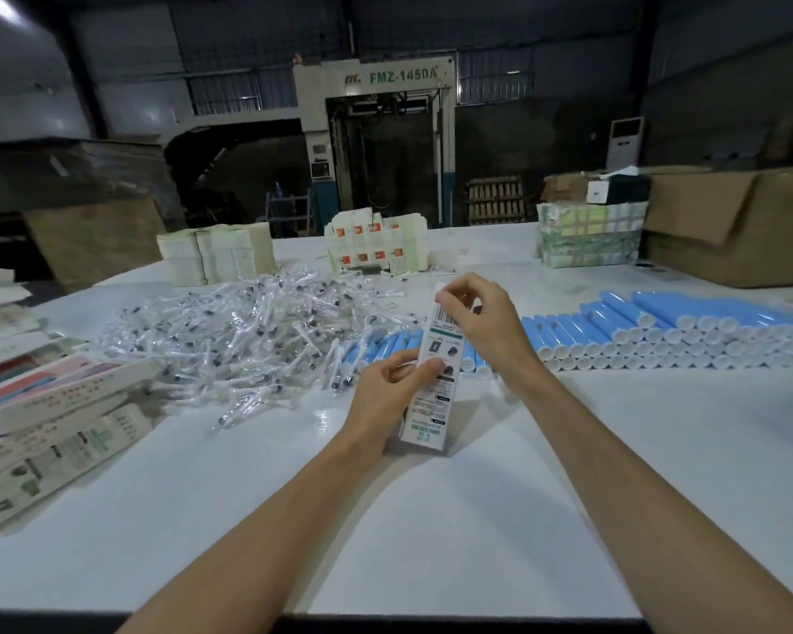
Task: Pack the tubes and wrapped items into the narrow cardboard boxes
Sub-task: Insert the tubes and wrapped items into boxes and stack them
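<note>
A person's left hand (385, 391) grips the lower half of a narrow white printed cardboard box (431, 404), held nearly upright over the white table (431, 519), while the right hand (481, 318) pinches its top end. Just behind lies a heap of clear-wrapped items (257, 331), with rows of blue plastic tubes (660, 327) to the right and flattened boxes (56, 432) stacked at left.

One upright box (433, 372) is counted at centre, with two hands, left hand (388, 386) and right hand (481, 315). The tubes (660, 327) and wrapped items (248, 331) are too many to be counted.
</note>
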Available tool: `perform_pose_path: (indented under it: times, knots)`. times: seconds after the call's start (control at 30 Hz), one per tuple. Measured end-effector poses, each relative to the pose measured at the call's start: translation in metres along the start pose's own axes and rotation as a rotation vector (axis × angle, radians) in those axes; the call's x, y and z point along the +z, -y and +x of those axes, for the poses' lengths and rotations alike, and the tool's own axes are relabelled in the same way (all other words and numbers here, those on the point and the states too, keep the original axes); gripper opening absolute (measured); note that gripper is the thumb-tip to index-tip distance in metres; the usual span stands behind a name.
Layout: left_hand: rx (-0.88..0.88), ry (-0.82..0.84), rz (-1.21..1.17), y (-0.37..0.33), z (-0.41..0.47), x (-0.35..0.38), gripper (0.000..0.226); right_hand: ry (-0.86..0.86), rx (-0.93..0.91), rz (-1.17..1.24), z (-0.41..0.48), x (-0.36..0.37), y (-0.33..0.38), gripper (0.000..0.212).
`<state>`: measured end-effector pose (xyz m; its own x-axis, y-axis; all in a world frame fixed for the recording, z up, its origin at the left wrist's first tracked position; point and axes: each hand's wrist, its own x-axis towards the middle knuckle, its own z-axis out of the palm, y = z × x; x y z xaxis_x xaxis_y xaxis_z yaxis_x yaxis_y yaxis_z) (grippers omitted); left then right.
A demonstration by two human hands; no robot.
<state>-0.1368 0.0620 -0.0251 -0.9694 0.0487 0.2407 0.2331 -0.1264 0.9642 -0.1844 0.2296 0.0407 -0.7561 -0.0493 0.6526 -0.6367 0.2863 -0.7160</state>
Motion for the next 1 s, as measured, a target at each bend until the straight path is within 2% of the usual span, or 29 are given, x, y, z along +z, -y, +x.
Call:
perform_pose_path:
  times: [0.13,0.23,0.4,0.47,0.53,0.6,0.7,1.0]
  knots:
    - [-0.010,-0.023,-0.010,0.002,0.001,-0.002,0.033,-0.007,0.007,-0.106,-0.004,0.010,-0.003,0.016]
    - [-0.041,-0.051,-0.036,0.001,0.004,-0.003,0.034,-0.132,0.043,0.038,-0.010,0.009,-0.002,0.016]
    - [-0.068,-0.020,-0.154,0.000,0.006,0.000,0.026,0.072,0.142,0.245,-0.022,0.005,-0.011,0.035]
    - [-0.077,0.008,-0.145,0.000,0.005,0.002,0.019,0.092,0.158,0.348,-0.026,0.004,-0.017,0.039]
    - [-0.067,0.023,-0.148,0.001,0.006,0.003,0.030,0.081,0.148,0.369,-0.026,0.004,-0.019,0.039]
    - [-0.026,0.048,-0.126,0.001,0.004,0.003,0.059,0.077,0.146,0.376,-0.028,0.004,-0.021,0.038]
    - [0.090,0.089,0.044,-0.003,0.001,-0.003,0.085,0.082,0.148,0.381,-0.034,0.005,-0.024,0.035]
    - [0.147,0.100,0.076,-0.006,0.002,-0.008,0.069,0.186,0.141,0.379,-0.039,0.000,-0.017,0.022]
